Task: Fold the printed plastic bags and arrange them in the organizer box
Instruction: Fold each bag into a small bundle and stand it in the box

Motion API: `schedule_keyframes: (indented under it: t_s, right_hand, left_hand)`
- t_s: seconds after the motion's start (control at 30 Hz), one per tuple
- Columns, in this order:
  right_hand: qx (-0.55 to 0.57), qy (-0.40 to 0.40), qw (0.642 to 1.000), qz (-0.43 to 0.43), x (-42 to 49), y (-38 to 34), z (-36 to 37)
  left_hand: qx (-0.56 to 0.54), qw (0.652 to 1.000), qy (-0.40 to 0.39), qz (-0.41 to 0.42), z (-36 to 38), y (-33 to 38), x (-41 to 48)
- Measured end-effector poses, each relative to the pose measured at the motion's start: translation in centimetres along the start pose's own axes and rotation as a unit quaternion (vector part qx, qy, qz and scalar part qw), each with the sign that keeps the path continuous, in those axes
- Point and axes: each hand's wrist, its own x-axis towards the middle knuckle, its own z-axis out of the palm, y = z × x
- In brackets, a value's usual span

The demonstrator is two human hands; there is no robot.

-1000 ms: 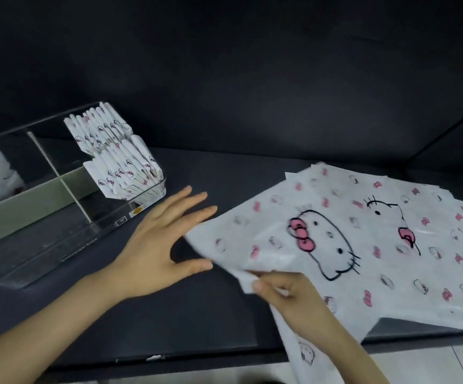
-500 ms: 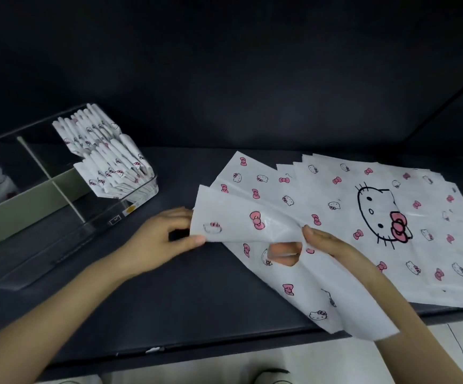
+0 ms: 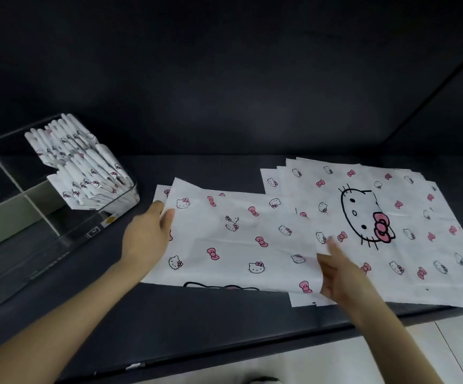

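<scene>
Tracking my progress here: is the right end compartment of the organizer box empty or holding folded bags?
Holding bags: folded bags stand packed in rows in the right end section of the organizer box, rising above its rim.
</scene>
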Motion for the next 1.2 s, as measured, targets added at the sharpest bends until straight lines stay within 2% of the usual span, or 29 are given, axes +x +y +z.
schedule_keyframes:
  t_s: [0.07,0.13,0.2,0.27,0.33,0.4,0.47,0.53,0.63,0.77,0.87,0.9,1.0,1.03,1.07,1.13,1.2]
  right_hand:
    - [-0.131,0.061,0.985,-0.095,0.3,1.1,1.1]
    - [-0.256,0.132,0.942,-0.17,0.8,1.4,2.0]
    - [-0.32,0.175,0.905,-0.217,1.2,1.2,3.1]
    - [-0.354,0.189,0.884,-0.239,1.8,1.0,3.8]
    - [-0.386,0.199,0.869,-0.237,2.1,0.8,4.6]
    - [-0.397,0.209,0.862,-0.236,2.5,0.8,4.9]
    - [-0.401,0.215,0.862,-0.224,2.7,0.7,5.0]
    - [-0.402,0.216,0.864,-0.213,2.8,0.6,5.1]
    - [-0.39,0.224,0.871,-0.196,3.0,0.4,5.2]
    - [-0.39,0.229,0.873,-0.184,3.6,0.3,5.3]
    - [-0.417,0.238,0.858,-0.18,3.3,0.1,5.6]
    - [-0.447,0.264,0.831,-0.198,3.1,0.1,5.7]
    - [-0.554,0.355,0.66,-0.362,1.8,1.1,7.0]
    - [-0.56,0.343,0.63,-0.414,0.9,1.8,8.3]
    - [-0.564,0.293,0.622,-0.457,0.1,2.8,9.9]
    - [-0.572,0.157,0.632,-0.499,-1.4,5.0,13.2]
    - [-0.592,0.08,0.637,-0.487,-1.7,7.0,15.0]
  left_hand:
    - [0.033,0.999,0.005,-0.005,0.3,-0.2,-0.3]
    - [0.041,0.999,-0.009,-0.028,0.2,-0.4,-0.5]
    - [0.032,0.999,-0.011,-0.036,-0.1,-0.4,-0.9]
    - [0.057,0.998,0.026,0.015,-0.1,-0.8,-1.7]
    - [0.14,0.983,0.078,0.095,0.1,-1.5,-2.6]
    - [0.186,0.965,0.077,0.17,0.0,-1.9,-3.4]
    - [0.185,0.954,0.027,0.236,0.2,-2.2,-4.2]
    - [0.183,0.945,-0.041,0.266,0.4,-2.6,-4.9]
    - [0.192,0.941,-0.115,0.255,0.4,-3.3,-5.3]
    - [0.197,0.939,-0.147,0.241,0.1,-3.9,-5.3]
    - [0.206,0.936,-0.154,0.241,0.0,-3.8,-5.3]
    - [0.214,0.934,-0.153,0.244,0.0,-3.8,-5.3]
    - [0.239,0.927,-0.151,0.246,0.1,-3.8,-5.3]
    - [0.247,0.925,-0.153,0.244,0.1,-3.8,-5.3]
    - [0.253,0.924,-0.155,0.24,0.2,-3.8,-5.4]
    - [0.254,0.925,-0.158,0.234,0.3,-3.9,-5.3]
    - [0.254,0.925,-0.16,0.235,0.3,-3.9,-5.2]
